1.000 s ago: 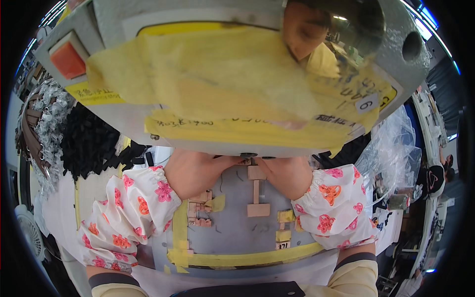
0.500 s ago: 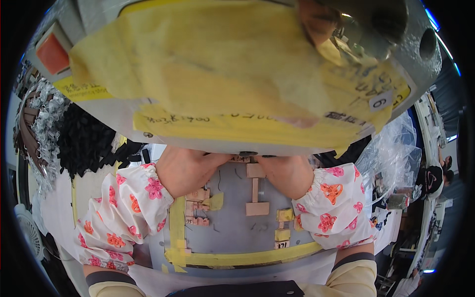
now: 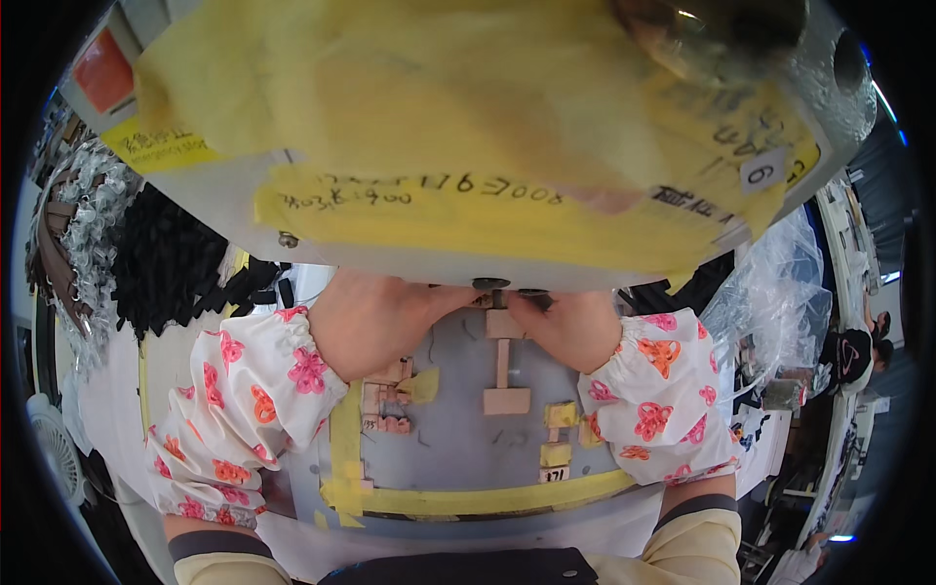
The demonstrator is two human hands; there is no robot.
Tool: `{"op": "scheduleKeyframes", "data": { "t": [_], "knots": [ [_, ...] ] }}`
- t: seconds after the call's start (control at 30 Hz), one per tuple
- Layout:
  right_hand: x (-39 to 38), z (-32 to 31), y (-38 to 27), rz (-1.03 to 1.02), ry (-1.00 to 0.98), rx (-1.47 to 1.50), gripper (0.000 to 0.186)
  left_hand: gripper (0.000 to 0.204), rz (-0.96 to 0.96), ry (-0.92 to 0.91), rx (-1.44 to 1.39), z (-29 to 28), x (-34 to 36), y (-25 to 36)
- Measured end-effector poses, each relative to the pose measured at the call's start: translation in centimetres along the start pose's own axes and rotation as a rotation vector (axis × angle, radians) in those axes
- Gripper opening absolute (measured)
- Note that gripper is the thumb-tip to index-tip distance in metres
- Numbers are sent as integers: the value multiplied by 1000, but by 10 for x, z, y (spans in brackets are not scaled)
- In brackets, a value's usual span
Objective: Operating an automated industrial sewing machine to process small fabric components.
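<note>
Both my hands reach under the front edge of a large machine head (image 3: 468, 255) with yellow tape across it. My left hand (image 3: 380, 317) points inward, its fingers drawn together and their tips partly hidden by the machine. Opposite it, my right hand (image 3: 575, 330) is curled, the thumb close to the left fingertips. Whatever the two hands pinch there is too small and covered to name. Below them lies a grey plate (image 3: 453, 453) carrying a pinkish I-shaped block piece (image 3: 506, 401), just under my right thumb.
Small pinkish blocks (image 3: 375, 395) line the plate's left side; yellow-taped blocks (image 3: 556, 454) sit at its right. Yellow tape (image 3: 468, 501) borders the near edge. A pile of black pieces (image 3: 171, 263) lies left, clear plastic wrap (image 3: 780, 292) right. A fan (image 3: 54, 444) stands far left.
The machine head and plate appear slightly higher in the picture. My hands stay together beneath the machine edge, with the left hand a little further right and more of its back showing.
</note>
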State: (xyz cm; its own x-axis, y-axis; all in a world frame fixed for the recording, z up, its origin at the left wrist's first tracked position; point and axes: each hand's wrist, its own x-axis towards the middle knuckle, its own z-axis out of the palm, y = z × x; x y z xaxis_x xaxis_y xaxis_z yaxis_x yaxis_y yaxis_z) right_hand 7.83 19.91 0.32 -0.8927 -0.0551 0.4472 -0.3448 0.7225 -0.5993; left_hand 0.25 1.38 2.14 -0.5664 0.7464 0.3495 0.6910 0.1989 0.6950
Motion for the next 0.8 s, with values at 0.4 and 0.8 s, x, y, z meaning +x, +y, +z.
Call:
{"op": "scheduleKeyframes", "data": {
  "t": [0.4,0.8],
  "knots": [
    [-3,4,-9,-13,-104,-152,17,13,225,61,246,-3,-9,-12],
    [-4,7,-6,-87,-32,-141,14,14,151,30,203,-1,-10,-13]
  ]
}}
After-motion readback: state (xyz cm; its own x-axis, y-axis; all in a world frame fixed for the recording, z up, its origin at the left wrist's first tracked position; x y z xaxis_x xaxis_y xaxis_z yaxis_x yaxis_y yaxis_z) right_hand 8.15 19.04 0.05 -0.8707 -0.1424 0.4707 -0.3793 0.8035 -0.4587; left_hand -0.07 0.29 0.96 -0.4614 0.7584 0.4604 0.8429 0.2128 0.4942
